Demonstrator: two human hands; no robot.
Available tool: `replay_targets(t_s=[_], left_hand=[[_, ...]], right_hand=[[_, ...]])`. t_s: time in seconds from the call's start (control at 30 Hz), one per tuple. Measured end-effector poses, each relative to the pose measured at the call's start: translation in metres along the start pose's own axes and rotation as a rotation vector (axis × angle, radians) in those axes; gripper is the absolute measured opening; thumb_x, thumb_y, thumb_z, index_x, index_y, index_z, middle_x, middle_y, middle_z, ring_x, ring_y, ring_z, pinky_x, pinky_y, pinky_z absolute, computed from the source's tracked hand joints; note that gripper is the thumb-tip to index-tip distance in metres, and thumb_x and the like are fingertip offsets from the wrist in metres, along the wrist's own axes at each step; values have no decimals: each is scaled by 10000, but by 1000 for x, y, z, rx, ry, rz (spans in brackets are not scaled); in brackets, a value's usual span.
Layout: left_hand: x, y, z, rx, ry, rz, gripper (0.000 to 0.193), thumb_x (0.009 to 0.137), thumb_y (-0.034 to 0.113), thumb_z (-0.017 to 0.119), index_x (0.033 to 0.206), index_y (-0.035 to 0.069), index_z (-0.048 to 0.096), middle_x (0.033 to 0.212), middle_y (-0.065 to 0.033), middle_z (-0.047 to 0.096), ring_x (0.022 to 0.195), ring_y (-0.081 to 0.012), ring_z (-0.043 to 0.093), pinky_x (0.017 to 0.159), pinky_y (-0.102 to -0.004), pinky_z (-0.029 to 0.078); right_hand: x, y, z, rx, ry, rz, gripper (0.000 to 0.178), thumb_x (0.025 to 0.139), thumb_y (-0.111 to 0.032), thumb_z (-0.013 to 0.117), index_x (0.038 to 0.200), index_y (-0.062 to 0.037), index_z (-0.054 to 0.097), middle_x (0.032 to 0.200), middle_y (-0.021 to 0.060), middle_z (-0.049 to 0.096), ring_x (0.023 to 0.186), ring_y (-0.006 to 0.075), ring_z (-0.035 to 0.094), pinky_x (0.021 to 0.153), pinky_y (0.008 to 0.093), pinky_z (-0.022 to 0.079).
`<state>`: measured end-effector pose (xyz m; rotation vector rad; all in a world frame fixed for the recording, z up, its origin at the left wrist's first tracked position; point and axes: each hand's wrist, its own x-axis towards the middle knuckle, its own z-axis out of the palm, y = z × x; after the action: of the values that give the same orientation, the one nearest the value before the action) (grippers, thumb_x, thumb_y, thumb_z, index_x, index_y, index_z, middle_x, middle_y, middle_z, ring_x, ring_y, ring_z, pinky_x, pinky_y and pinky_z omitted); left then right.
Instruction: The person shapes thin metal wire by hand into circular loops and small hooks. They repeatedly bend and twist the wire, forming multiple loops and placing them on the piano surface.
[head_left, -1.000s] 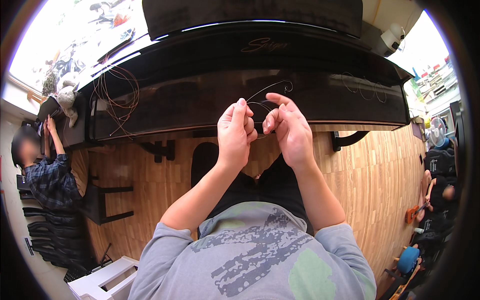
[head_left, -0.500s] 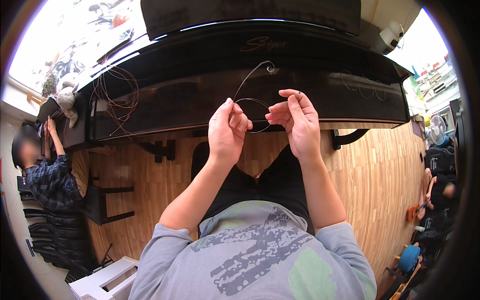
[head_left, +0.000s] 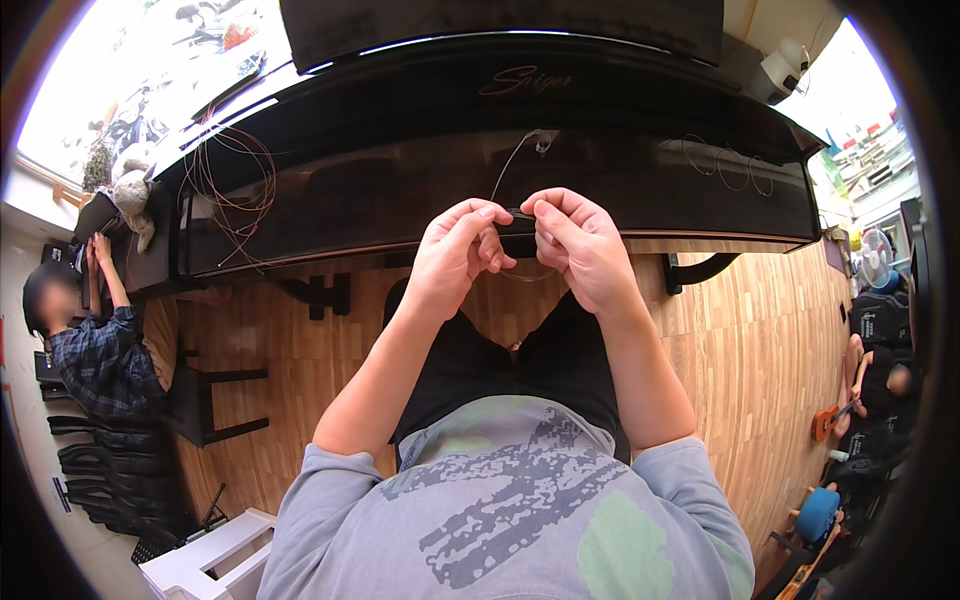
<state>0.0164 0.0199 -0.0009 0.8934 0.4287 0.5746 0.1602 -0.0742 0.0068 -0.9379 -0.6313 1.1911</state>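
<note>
A single cursive word on the front of the black piano

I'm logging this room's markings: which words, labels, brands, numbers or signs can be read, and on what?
Cursive lettering on the black piano: legible, but I won't copy it out.
Pale print on a black bag, far right: too small to read.
Grey shirt: printed shapes, no readable words.

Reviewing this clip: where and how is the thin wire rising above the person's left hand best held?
Likely a pinch on the thin wire midway between the left hand and the wire's upper end, coming from the right. That stretch is slender, gently curved and uncovered; lower down, the hand hides it.
</note>
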Motion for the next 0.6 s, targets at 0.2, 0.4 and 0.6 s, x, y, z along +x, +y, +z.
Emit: replay_targets(t_s=[0.2,0.4,0.6], left_hand=[[4,-8,-2,132,-55,-24,179,936,226,608,923,49,618,639,71,487,549,-3,418,575,-222,443],[3,-9,-3,223,-25,30,167,929,210,616,887,49,616,674,63,514,569,-5,432,584,-216,447],[2,-4,-4,208,-61,-120,200,932,219,607,807,62,602,656,52,503,563,-25,436,632,-238,482]], right_hand=[[-2,0,8,0,30,8,110,933,-67,547,1034,-26,540,676,-55,475,506,6,343,452,180,258],[-4,-4,1,156,-24,118,167,899,-3,516,1064,-27,504,668,-61,437,469,-9,305,423,188,215],[-3,-2,2,92,30,28,178,897,-13,544,1071,-22,505,670,-59,442,467,-7,311,419,182,213]])
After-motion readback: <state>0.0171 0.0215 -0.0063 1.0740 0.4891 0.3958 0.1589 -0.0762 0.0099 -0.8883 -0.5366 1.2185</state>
